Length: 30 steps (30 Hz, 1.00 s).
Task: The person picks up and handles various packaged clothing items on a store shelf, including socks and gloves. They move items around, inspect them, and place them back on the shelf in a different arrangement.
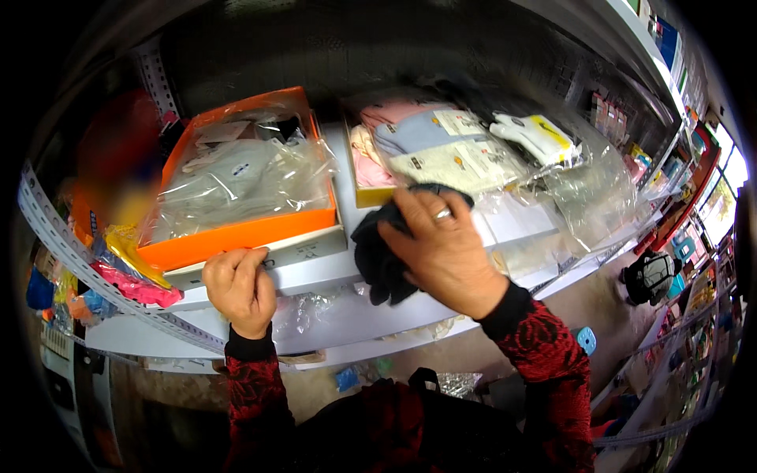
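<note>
My right hand [445,256] grips a bundle of dark fabric [382,256], with the fingers over its upper right side. Whether the bundle is socks or gloves I cannot make out. Curled at the front edge of a pale grey box [303,248], my left hand [243,292] is closed on that edge. An orange box [244,230] rests on the grey one and holds grey garments in clear plastic [229,189]. Just beyond my right hand, a yellow-edged box [374,195] holds packed socks [434,130] in pink, blue and cream.
A white shelf [339,296] spans the front, with a perforated metal post [75,244] at left. Yellow and pink packages [138,268] lie by the post. White packed socks [540,138] and loose clear plastic [595,189] lie at right. A dark backpack [650,277] stands farther right.
</note>
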### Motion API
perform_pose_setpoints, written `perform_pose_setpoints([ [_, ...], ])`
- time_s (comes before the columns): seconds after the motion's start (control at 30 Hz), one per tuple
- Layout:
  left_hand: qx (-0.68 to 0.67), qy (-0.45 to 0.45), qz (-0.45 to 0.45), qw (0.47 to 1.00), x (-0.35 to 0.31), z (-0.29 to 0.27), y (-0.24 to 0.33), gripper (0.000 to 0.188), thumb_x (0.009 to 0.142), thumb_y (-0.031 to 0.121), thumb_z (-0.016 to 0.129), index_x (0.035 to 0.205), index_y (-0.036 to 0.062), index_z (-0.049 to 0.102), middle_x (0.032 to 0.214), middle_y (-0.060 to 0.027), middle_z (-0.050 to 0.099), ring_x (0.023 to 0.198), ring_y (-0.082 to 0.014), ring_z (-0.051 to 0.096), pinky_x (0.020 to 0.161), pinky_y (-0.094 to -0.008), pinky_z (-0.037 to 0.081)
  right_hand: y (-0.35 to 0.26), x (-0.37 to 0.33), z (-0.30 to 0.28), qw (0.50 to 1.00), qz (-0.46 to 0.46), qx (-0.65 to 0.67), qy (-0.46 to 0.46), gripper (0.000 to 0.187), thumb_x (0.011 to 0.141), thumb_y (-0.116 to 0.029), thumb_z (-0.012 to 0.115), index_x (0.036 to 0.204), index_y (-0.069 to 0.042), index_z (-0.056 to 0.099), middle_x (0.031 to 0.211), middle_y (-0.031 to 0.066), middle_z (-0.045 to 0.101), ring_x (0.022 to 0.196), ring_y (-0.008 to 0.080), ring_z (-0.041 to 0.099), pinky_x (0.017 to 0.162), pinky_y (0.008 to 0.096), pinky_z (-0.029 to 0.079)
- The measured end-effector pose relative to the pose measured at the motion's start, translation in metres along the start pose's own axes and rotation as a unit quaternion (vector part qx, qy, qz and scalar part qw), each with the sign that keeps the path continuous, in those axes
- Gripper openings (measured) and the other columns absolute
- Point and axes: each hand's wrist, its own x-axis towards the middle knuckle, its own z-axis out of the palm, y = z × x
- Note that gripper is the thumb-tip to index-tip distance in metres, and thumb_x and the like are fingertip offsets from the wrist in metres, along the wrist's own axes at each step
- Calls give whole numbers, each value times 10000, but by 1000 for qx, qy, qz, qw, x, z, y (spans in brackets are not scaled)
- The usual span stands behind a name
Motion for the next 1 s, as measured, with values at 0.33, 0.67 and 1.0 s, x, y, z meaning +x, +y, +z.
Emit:
perform_pose_setpoints([
  [0.33,20,-28,-16,999,3,-11,7,288,625,-37,559,889,53,634,883,-81,553,843,-285,511,791,-390,402,0,42,52,997,-16,-71,31,64,711,-140,515,704,-107,569,759,50,516,748,202,533,630,320,381],
  [0.67,-192,-163,72,965,33,2,99,323,620,-14,608,940,27,608,984,-129,578,881,-313,563,794,-387,452,47,8,-8,958,13,279,69,486,710,-178,687,1148,-52,518,1198,176,513,1072,326,526,863,368,458],
  [1.0,-743,-209,-384,507,122,95,167,475,773,86,591,1190,-65,424,1230,-193,456,1127,-279,473,959,-373,362,222,-98,-40,901,358,46,239,360,800,-263,599,1097,-60,581,1065,150,599,881,267,604,766,325,461],
])
